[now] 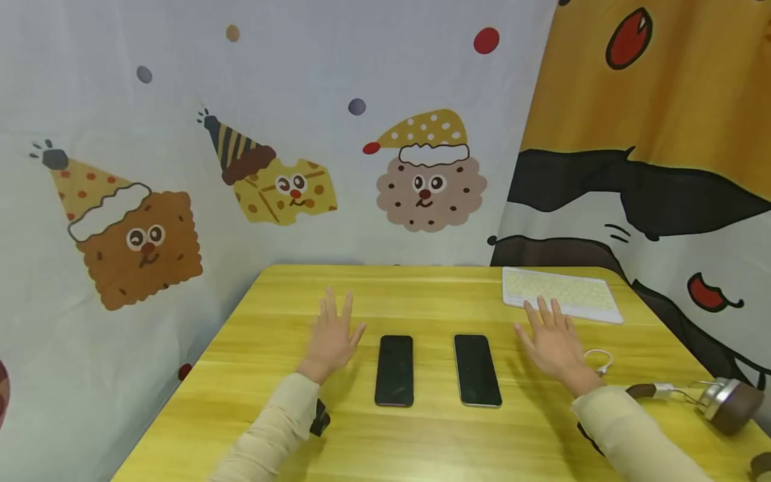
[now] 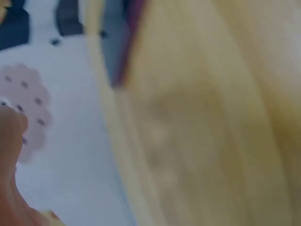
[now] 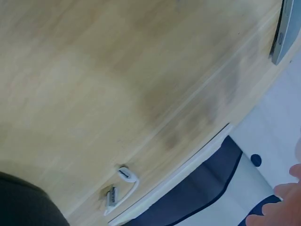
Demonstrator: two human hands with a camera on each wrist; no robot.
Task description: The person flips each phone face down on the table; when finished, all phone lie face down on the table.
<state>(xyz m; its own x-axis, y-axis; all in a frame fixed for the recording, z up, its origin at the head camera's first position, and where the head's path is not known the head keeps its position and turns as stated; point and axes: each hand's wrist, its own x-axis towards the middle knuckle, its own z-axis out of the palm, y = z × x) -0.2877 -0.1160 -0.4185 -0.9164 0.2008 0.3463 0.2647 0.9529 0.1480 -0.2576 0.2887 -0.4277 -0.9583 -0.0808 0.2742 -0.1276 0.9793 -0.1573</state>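
Note:
Two dark-screened phones lie on the table, a left phone (image 1: 394, 371) and a right phone (image 1: 477, 370), a gap between them. My left hand (image 1: 330, 341) hovers left of the phones, fingers spread, holding nothing. On the other side my right hand (image 1: 553, 345) is spread in the same way, right of the right phone and just in front of the white keyboard (image 1: 587, 302). Part of the left hand (image 2: 11, 174) shows blurred in the left wrist view. Fingertips (image 3: 277, 207) of the right hand enter the right wrist view's lower right corner.
A short white cable (image 1: 601, 353) lies beyond the right wrist. Brown and silver headphones (image 1: 731, 405) rest at the table's right side. Behind the wooden table (image 1: 421, 442) hangs a cartoon-printed curtain (image 1: 289, 80).

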